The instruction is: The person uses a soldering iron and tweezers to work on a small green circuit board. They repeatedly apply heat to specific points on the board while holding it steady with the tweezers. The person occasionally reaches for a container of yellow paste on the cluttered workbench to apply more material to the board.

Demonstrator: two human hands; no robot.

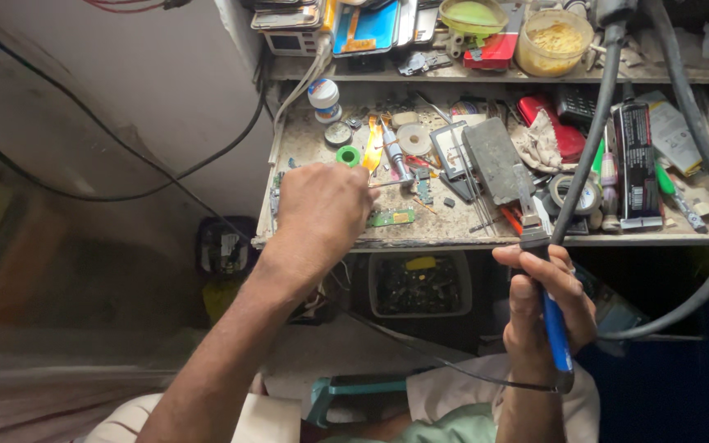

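Two hands: both work at the front edge of a cluttered bench shelf (445, 234).
Left hand (317, 209): knuckles up and fingers curled under, over the shelf's front left part; whether it grips anything cannot be told, though a thin metal tool (387, 184) pokes out just beside it.
Right hand (543, 299): clenched around the blue handle of a soldering iron (553, 324), held below the shelf lip, its tip pointing up to the edge.
Cable (703, 164): a thick grey cable loops round the outer side of that grip.
Near the left grip: a small green circuit board (394, 217) lies just beyond the knuckles; a green tape roll (348, 155) sits farther back.
Beyond the right grip: a grey flat slab (494, 160), a tape ring (580, 195) and a black tube (638, 164) crowd the surface.
Open room: bare wall (141, 90) to the outer side of the left hand; dark space under the shelf holds a tray of small parts (418, 283) between the two wrists.
Upper shelf: a yellow-filled tub (553, 41).
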